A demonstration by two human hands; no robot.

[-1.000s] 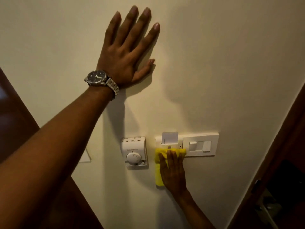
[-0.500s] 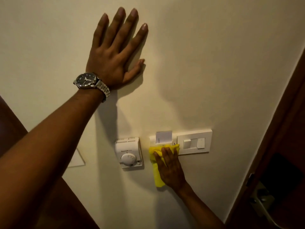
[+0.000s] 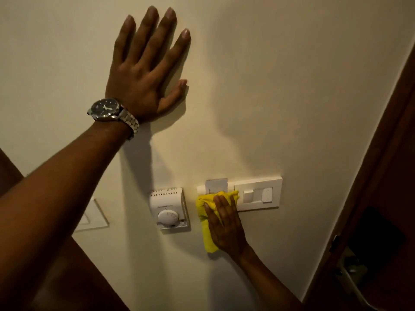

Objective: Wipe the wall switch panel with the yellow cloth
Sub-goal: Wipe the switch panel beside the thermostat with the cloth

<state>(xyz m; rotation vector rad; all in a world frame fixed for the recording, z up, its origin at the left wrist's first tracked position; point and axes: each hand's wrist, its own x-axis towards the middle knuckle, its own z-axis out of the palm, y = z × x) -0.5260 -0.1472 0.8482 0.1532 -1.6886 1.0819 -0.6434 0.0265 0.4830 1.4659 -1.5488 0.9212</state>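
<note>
A white switch panel (image 3: 258, 194) is fixed low on the cream wall, with a key card (image 3: 216, 184) standing in a slot at its left end. My right hand (image 3: 226, 225) presses the yellow cloth (image 3: 206, 221) flat against the panel's left part, fingers pointing up. The cloth hangs down the wall below the panel, partly hidden under my palm. My left hand (image 3: 146, 70), with a metal wristwatch (image 3: 112, 111), lies flat on the wall high above, fingers spread, holding nothing.
A white thermostat (image 3: 169, 208) with a round dial sits on the wall just left of the cloth. Another flat plate (image 3: 94, 217) shows behind my left forearm. A dark wooden door with a metal handle (image 3: 352, 279) stands at the right edge.
The view has shifted slightly. My right hand has slid the cloth a little along the panel's left end. My left hand stays flat on the wall.
</note>
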